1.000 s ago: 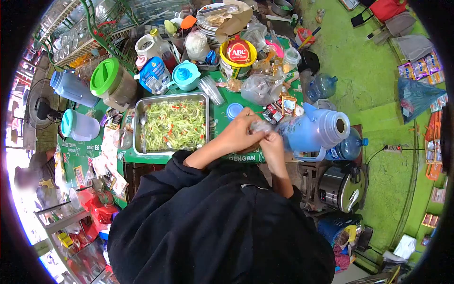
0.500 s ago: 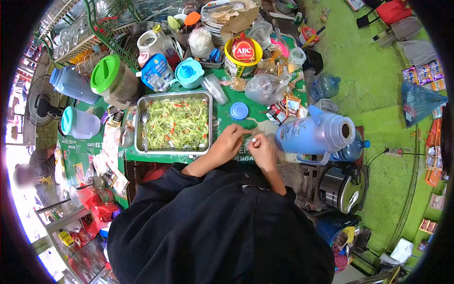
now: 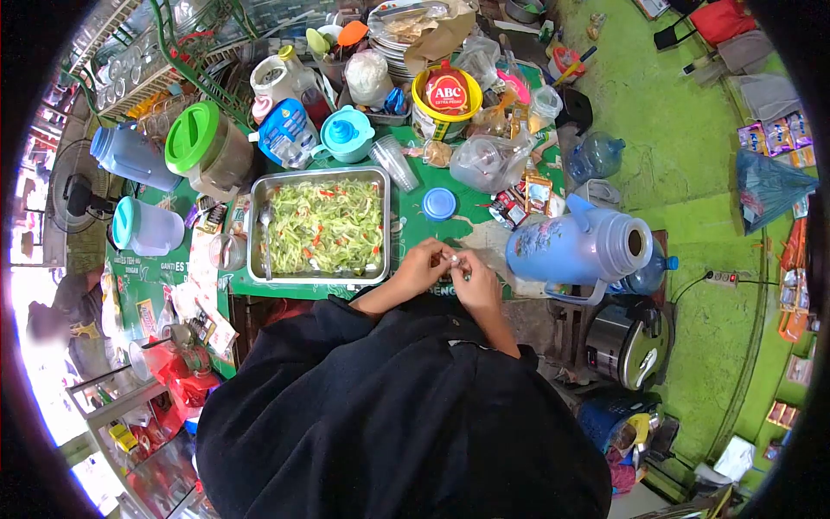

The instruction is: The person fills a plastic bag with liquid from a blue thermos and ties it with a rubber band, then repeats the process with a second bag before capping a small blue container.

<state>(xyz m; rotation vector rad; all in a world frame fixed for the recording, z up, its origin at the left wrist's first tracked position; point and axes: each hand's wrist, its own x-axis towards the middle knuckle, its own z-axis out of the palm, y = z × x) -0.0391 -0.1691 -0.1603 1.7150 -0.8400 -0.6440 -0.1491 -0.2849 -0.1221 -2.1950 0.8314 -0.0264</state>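
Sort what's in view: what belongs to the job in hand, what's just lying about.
Likely part of it:
small white thing, too small to identify, at the fingertips of the left hand and right hand
perhaps the metal tray of shredded vegetables

Seemingly just lying about:
blue lid
floral thermos
yellow bucket
stacked clear cups

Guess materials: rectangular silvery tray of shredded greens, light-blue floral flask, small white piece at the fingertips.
Rectangular silvery tray: probably stainless steel, smooth; grey metallic sheen along its edge.
Light-blue floral flask: likely a plastic shell, smooth, semi-gloss; even colour, soft highlights.
Small white piece: can't tell; too small to show texture.
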